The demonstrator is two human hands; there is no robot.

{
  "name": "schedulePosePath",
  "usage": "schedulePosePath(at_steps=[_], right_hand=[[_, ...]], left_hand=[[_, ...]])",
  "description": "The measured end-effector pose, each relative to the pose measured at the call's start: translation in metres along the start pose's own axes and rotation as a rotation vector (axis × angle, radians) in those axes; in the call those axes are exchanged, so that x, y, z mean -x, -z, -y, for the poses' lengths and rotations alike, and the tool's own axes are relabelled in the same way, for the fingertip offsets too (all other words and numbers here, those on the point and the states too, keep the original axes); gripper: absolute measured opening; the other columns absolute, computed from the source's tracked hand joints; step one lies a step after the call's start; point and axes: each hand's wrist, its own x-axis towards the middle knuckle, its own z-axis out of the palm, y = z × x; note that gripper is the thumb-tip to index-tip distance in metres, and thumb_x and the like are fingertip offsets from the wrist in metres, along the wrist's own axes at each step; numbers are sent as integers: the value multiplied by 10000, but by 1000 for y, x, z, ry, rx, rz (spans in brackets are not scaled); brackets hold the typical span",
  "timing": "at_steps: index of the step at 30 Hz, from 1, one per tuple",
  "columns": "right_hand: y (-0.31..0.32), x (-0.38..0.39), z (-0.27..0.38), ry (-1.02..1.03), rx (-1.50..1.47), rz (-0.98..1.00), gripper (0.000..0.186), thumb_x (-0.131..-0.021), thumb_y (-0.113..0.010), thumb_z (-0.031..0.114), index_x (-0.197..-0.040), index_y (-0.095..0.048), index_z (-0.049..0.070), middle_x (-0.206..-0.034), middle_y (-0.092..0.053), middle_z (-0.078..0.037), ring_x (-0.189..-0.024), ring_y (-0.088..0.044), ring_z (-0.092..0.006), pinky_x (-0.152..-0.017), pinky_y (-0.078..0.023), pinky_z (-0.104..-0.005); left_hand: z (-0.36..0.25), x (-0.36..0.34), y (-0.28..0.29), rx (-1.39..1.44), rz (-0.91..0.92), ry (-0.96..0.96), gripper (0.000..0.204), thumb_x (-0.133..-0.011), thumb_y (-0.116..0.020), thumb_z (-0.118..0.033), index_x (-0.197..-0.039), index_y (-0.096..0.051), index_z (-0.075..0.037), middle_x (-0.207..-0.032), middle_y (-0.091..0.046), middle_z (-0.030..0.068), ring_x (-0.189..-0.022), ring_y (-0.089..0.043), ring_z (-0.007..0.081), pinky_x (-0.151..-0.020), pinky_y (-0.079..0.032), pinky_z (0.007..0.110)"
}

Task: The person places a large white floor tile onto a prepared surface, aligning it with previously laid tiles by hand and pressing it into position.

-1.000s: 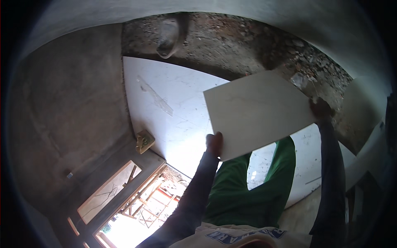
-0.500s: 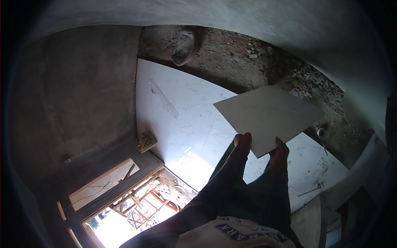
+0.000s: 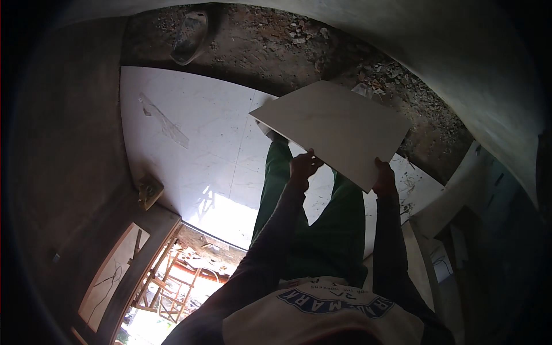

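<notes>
I hold a large pale rectangular tile [image 3: 333,129] out in front of me, nearly flat, above the floor. My left hand [image 3: 303,167] grips its near edge toward the left. My right hand [image 3: 384,179] grips the near right corner. Both arms are in dark sleeves. Below the tile are my legs in green trousers [image 3: 322,230]. The tile hangs over the line where the laid white tiles [image 3: 195,132] meet the bare rubble bed [image 3: 276,52].
A grey bucket-like object [image 3: 190,37] lies on the rubble at the far edge. A small yellowish block [image 3: 148,191] sits by the left wall. A doorway [image 3: 190,276] at lower left opens to bright daylight and wooden scaffolding. Walls close in on both sides.
The tile has tipped from facing me to nearly flat and moved farther out over the rubble. My hands have shifted from its sides to its near edge.
</notes>
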Motion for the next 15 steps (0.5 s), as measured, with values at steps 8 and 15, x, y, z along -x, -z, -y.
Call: schedulePosePath(at_steps=[8, 15], right_hand=[[43, -19, -22, -802, -348, -57, 569, -865, -753, 394, -1253, -596, 8, -1151, -640, -118, -1086, -615, -276, -948, -490, -394], [64, -34, -78, -854, -420, -132, 399, -760, -807, 266, -1074, -668, 63, -991, -659, -88, -909, -607, -288, -871, -482, -460]], left_hand=[[134, -127, 122, 1148, -293, 262, 245, -942, -681, -254, -995, -604, -28, -841, -685, 119, -714, -675, 202, -536, -469, 254], [214, -219, 192, 91, -418, 141, 251, -882, -707, -206, -1095, -660, -82, -892, -698, 91, -796, -703, 223, -666, -534, 313]])
